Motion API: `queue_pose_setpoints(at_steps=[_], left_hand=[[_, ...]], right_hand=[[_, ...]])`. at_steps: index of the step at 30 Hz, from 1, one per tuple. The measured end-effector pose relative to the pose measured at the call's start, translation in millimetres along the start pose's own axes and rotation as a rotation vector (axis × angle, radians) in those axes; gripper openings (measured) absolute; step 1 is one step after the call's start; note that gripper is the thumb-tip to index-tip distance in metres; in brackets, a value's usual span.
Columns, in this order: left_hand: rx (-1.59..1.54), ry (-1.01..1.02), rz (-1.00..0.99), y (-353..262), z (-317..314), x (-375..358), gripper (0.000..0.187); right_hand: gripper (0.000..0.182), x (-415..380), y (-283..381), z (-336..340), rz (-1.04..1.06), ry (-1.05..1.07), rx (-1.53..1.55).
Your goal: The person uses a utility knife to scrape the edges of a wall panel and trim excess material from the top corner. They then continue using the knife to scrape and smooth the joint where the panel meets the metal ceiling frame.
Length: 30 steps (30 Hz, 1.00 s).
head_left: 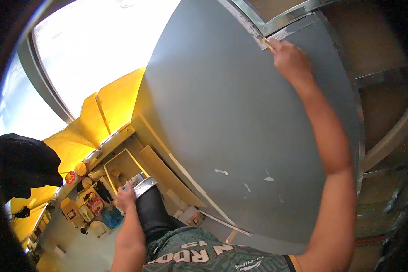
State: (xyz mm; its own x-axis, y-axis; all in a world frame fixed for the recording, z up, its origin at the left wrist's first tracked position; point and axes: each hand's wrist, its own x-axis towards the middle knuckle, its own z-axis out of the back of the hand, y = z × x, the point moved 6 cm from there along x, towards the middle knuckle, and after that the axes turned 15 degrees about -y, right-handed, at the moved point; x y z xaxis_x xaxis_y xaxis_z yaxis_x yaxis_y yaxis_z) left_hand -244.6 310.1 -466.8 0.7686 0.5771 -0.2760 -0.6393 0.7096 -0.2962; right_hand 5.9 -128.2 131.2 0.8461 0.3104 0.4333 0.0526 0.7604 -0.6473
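High on the grey wall panel (240, 113), my right hand (291, 59) is closed around a small brush or scraper with a yellowish handle (268, 44). Its tip touches white paste (247, 22) smeared beside the corner of a metal frame (281, 22). My left hand (126, 197) holds a metal tray (145, 186) low down, above my dark-trousered leg. What lies in the tray is hard to make out. Several white spots (269, 178) mark the panel's lower part.
Jars and tubs (80, 169) line a ledge under yellow sheeting (118, 99) at the left. Boxes (71, 211) and a blue bag (111, 216) lie below. A black cloth-like shape (27, 163) hangs far left. Metal framework (385, 140) stands right; a bright window (95, 41) is upper left.
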Motion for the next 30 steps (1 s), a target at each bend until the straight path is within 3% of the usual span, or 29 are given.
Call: queue_pose_setpoints(at_steps=[13, 20, 30], left_hand=[[-0.036, -0.018, -0.007, 8, -8, -1, 0.065], [-0.038, -0.005, 0.014, 0, 2, -2, 0.063], [-0.024, 0.016, -0.001, 0, -1, -2, 0.066]], right_hand=[[0.020, 13, 1, 16, 0.018, 0.143, -0.004], [0.020, 16, 2, 34, -0.111, 0.081, 0.095], [0.021, 14, -3, 4, -0.052, 0.018, 0.121]])
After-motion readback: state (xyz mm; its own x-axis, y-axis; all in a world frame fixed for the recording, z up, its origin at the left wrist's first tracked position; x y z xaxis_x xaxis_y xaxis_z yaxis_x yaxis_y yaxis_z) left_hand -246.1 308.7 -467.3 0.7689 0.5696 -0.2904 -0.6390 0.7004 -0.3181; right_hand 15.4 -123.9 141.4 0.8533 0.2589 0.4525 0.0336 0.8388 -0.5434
